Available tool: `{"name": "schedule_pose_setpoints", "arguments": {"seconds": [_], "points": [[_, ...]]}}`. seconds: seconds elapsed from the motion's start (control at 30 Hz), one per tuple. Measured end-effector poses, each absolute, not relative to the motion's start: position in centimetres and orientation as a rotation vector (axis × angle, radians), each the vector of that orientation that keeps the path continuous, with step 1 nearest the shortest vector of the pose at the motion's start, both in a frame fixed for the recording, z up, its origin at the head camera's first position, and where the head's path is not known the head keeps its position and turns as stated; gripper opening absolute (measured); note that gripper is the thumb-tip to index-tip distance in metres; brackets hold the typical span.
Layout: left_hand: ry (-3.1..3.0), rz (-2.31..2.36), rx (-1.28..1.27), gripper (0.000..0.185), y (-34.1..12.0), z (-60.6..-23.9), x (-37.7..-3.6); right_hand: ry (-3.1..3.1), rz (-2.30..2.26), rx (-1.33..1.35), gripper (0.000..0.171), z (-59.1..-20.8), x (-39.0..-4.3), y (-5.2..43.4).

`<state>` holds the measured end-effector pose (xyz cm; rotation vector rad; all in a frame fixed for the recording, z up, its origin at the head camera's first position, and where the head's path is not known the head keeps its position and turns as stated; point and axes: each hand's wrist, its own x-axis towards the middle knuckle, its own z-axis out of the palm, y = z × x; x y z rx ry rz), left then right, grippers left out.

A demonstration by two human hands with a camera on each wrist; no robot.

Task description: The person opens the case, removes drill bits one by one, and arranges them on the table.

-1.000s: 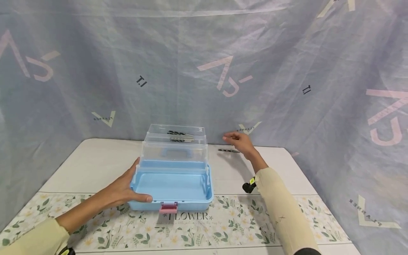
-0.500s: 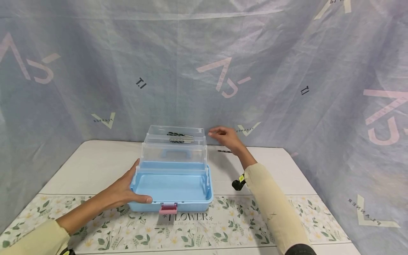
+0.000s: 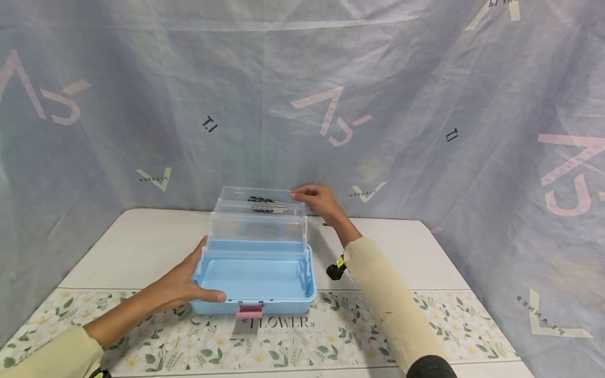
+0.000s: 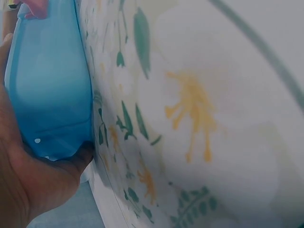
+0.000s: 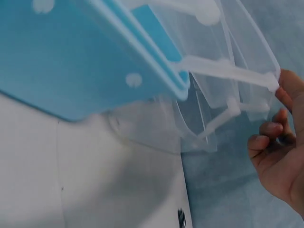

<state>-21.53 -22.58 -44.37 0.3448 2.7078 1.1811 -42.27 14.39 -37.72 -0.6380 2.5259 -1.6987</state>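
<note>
A light blue storage box (image 3: 255, 278) with a pink latch (image 3: 249, 310) stands unfolded, its transparent trays (image 3: 257, 226) rising in steps at the back. My left hand (image 3: 181, 281) grips the box's left end, thumb on the front rim and fingers along the side. Several dark drill bits (image 3: 263, 199) lie in the topmost tray, with several silvery drill bits (image 3: 269, 209) just in front. My right hand (image 3: 319, 200) is at the top tray's right end, fingers partly curled. In the right wrist view its fingers (image 5: 289, 85) meet the tray corner; whether they pinch anything is hidden.
Another drill bit (image 5: 181, 217) lies on the table right of the box, mostly hidden by my right hand in the head view. A floral strip (image 3: 283, 346) runs across the white table (image 3: 392, 252). Grey printed cloth (image 3: 264, 94) hangs behind and at the sides.
My right hand has moved left from above the loose drill bit to the right end of the top tray. My left hand and the box have stayed in place.
</note>
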Motion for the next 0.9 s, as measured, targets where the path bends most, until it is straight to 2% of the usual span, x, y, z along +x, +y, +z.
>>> {"name": "schedule_pose_setpoints", "arguments": {"seconds": [0.17, 0.9], "points": [[2.703, 1.191, 0.353, 0.159, -22.7, -44.7, -21.6, 2.493, -1.736, -0.622, 0.025, -38.1, -42.5, 13.4], [2.719, 1.192, 0.348, 0.160, -22.6, -44.6, -21.7, 2.543, -1.703, -0.466, 0.022, -38.0, -42.9, 11.9]]}}
